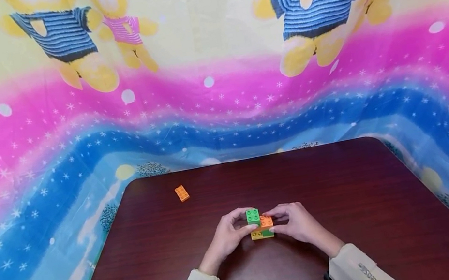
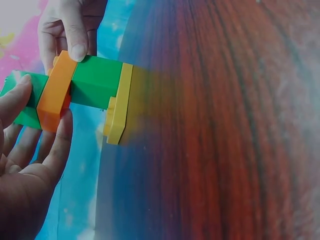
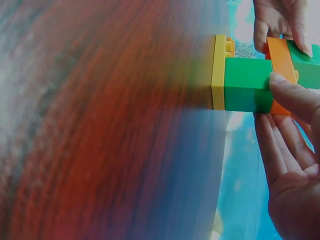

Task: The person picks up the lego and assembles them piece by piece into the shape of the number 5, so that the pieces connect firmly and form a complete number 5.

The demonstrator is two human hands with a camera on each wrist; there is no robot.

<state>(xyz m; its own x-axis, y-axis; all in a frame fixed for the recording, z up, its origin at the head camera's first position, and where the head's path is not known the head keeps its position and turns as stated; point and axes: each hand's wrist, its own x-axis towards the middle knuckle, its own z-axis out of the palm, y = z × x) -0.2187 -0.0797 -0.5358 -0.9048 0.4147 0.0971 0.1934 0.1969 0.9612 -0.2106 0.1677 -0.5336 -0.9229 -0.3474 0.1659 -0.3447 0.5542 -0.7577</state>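
Observation:
Between both hands stands a small stack of toy building bricks on the table. At its bottom is a yellow plate [image 1: 257, 235], with a lower green brick [image 3: 247, 84] on one end. An orange plate [image 2: 56, 92] crosses above that brick, and an upper green brick [image 1: 252, 214] sits on the orange plate's left part. My left hand [image 1: 228, 232] pinches the upper green brick from the left, its fingers also near the orange plate. From the right, my right hand [image 1: 300, 224] grips the stack where the orange plate meets the lower green brick; its far fingertips are partly hidden.
A loose orange plate [image 1: 182, 193] lies toward the back left of the dark wooden table [image 1: 324, 183]. Behind and around the table hangs a printed cloth [image 1: 219, 106] with bears and snowflakes.

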